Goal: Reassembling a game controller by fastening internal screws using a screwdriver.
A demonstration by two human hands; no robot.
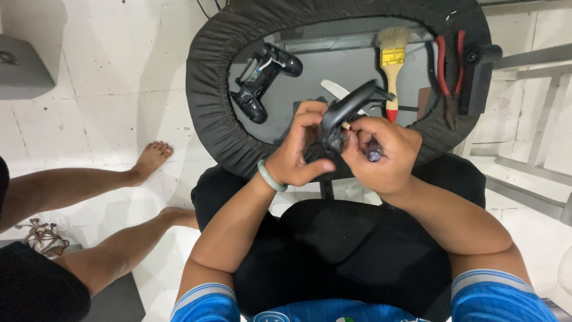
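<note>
Head view: left hand (pixel 298 152) grip closed round black controller shell (pixel 345 113); right hand (pixel 384 152) grip clenched on screwdriver (pixel 373 155).

tabletop (pixel 357 65): ringed by a padded rim (pixel 205 89); directly ahead of the person
on it, left: gamepad (pixel 262 80)
on it, right: brush (pixel 391 65); pliers (pixel 450 65) further right, over the rim
near edge: shell (pixel 345 113) between left hand (pixel 295 152) and right hand (pixel 384 152)
floor, left: another person's legs (pixel 89 191)

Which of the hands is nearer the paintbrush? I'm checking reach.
Right. The right hand sits just below the paintbrush; the left hand lies farther left, across the controller shell.
</note>
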